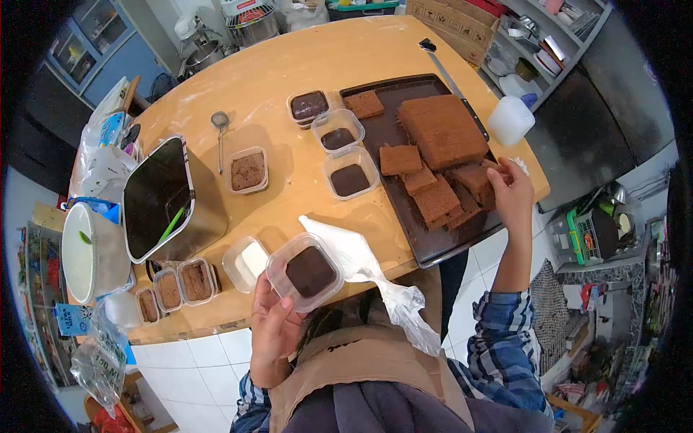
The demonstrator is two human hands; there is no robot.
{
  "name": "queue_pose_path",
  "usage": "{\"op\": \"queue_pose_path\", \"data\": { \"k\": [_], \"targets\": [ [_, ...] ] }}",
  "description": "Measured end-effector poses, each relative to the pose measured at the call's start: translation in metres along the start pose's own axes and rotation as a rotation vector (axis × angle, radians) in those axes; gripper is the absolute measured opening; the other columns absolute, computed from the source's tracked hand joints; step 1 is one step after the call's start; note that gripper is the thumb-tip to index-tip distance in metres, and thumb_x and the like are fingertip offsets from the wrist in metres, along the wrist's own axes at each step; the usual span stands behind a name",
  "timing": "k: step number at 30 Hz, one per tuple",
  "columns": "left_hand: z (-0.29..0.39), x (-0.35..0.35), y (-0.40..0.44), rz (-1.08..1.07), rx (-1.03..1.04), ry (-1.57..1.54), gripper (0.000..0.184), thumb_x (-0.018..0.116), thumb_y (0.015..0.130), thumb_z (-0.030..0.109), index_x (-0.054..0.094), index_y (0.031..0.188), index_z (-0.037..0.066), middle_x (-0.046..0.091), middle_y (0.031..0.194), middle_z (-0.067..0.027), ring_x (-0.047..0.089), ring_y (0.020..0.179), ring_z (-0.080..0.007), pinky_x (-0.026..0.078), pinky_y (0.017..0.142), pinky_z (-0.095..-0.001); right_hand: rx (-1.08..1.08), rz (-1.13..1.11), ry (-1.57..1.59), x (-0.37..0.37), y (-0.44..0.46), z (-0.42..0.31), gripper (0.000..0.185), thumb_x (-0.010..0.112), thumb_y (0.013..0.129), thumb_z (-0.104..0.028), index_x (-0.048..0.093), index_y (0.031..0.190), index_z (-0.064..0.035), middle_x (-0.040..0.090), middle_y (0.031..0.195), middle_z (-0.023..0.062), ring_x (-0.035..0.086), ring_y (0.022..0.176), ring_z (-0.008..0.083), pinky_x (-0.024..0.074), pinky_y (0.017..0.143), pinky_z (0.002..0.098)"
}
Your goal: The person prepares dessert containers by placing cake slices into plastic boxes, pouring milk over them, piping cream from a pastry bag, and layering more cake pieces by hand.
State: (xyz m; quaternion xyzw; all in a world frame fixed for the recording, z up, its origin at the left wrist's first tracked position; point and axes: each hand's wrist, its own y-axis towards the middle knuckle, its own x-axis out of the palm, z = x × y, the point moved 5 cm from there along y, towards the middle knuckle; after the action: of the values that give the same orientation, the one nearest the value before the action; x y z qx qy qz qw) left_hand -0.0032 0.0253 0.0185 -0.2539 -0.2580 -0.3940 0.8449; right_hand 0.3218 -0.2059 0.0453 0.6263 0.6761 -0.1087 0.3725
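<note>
My left hand point(278, 325) grips a clear square plastic cup point(312, 273) with a dark brown layer in its bottom, near the table's front edge. Over the right side of a dark baking tray point(422, 244), my right hand point(511, 189) has its fingertips at a piece of brown cake point(473, 179); whether they grip it is hard to see. Several cut cake pieces point(435, 200) lie beside a large cake block point(442, 130) on the tray. A white piping bag point(346, 249) lies just right of the held cup.
Two clear cups point(351, 180) point(338, 136) and a filled cup point(309, 107) stand left of the tray. A deep metal container point(162, 202) and white tub point(94, 252) stand at left. A long knife point(449, 76) rests by the tray's far edge.
</note>
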Motion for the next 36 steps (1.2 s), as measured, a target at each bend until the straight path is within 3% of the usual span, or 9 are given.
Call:
{"op": "queue_pose_path", "data": {
  "k": [6,10,11,15,20,23,26,32,36],
  "targets": [
    [-0.001,-0.003,0.001,-0.004,0.0,-0.006,0.057,0.054,0.08,0.008,0.028,0.13,0.004,0.041,0.126,-0.0157,0.045,0.114,-0.0276,0.042,0.093,-0.0419,-0.144,-0.03,-0.056,0.004,-0.031,-0.032,0.025,0.063,0.076,-0.017,0.061,0.092,0.0013,0.06,0.084,0.0153,0.058,0.075,0.0256,0.045,0.068,0.0337],
    [-0.002,-0.003,0.001,-0.018,0.006,-0.023,0.058,0.055,0.079,0.008,0.027,0.13,0.004,0.041,0.126,-0.0151,0.044,0.116,-0.0271,0.04,0.094,-0.0422,-0.351,-0.135,-0.375,0.022,-0.051,-0.061,0.031,0.062,0.075,-0.027,0.062,0.085,0.0027,0.056,0.087,0.0193,0.05,0.082,0.0336,0.0407,0.072,0.0412],
    [-0.001,-0.003,0.0,-0.012,0.003,-0.023,0.058,0.056,0.079,0.008,0.027,0.13,0.004,0.041,0.127,-0.0149,0.044,0.116,-0.027,0.04,0.094,-0.0422,-0.329,-0.146,-0.414,0.027,-0.052,-0.061,0.036,0.062,0.075,-0.032,0.062,0.085,0.0029,0.055,0.085,0.019,0.048,0.084,0.034,0.0401,0.072,0.0421],
    [0.002,-0.006,-0.003,0.003,0.012,-0.041,0.059,0.056,0.079,0.008,0.027,0.131,0.004,0.039,0.128,-0.0142,0.042,0.117,-0.0266,0.039,0.095,-0.0419,-0.314,-0.142,-0.483,0.037,-0.06,-0.067,0.036,0.064,0.073,-0.031,0.061,0.086,0.0021,0.055,0.087,0.0173,0.049,0.084,0.0333,0.0406,0.071,0.0423],
    [0.003,-0.011,-0.002,0.049,0.048,0.088,0.062,0.058,0.078,0.019,0.027,0.13,0.003,0.04,0.126,-0.0182,0.045,0.114,-0.0318,0.045,0.089,-0.0446,-0.293,-0.07,-0.444,0.038,-0.067,-0.076,0.03,0.067,0.071,-0.026,0.061,0.085,0.0007,0.056,0.085,0.0161,0.051,0.084,0.0331,0.0411,0.07,0.0422],
    [0.002,-0.009,-0.001,0.045,0.046,0.082,0.062,0.058,0.078,0.018,0.028,0.13,0.003,0.041,0.126,-0.0181,0.045,0.114,-0.0318,0.044,0.09,-0.0451,-0.212,-0.112,-0.299,0.042,-0.068,-0.072,0.03,0.067,0.072,-0.023,0.059,0.087,0.0014,0.059,0.082,0.0161,0.054,0.078,0.034,0.0427,0.068,0.0415],
    [0.002,-0.006,-0.002,0.048,0.04,0.078,0.062,0.058,0.078,0.018,0.028,0.13,0.002,0.041,0.126,-0.0181,0.045,0.114,-0.0316,0.044,0.091,-0.0454,0.015,-0.151,-0.083,0.046,-0.065,-0.067,0.033,0.066,0.072,-0.02,0.055,0.095,0.0019,0.06,0.078,0.0168,0.057,0.071,0.0333,0.045,0.066,0.039],
    [0.002,-0.009,-0.001,0.034,0.053,0.06,0.062,0.058,0.078,0.017,0.027,0.13,0.002,0.04,0.126,-0.0196,0.044,0.115,-0.0319,0.043,0.092,-0.0457,0.119,-0.131,0.105,0.053,-0.06,-0.067,0.043,0.069,0.07,-0.014,0.048,0.105,0.0006,0.058,0.077,0.0153,0.059,0.068,0.0274,0.0463,0.063,0.0349],
    [0.003,-0.006,-0.002,0.034,0.049,0.041,0.062,0.058,0.078,0.017,0.028,0.129,0.001,0.04,0.126,-0.0208,0.044,0.115,-0.0321,0.042,0.092,-0.0457,0.104,-0.088,0.052,0.056,-0.058,-0.058,0.044,0.069,0.069,-0.012,0.047,0.106,0.0011,0.056,0.078,0.0134,0.058,0.069,0.0235,0.0463,0.062,0.0329]
  ]
}}
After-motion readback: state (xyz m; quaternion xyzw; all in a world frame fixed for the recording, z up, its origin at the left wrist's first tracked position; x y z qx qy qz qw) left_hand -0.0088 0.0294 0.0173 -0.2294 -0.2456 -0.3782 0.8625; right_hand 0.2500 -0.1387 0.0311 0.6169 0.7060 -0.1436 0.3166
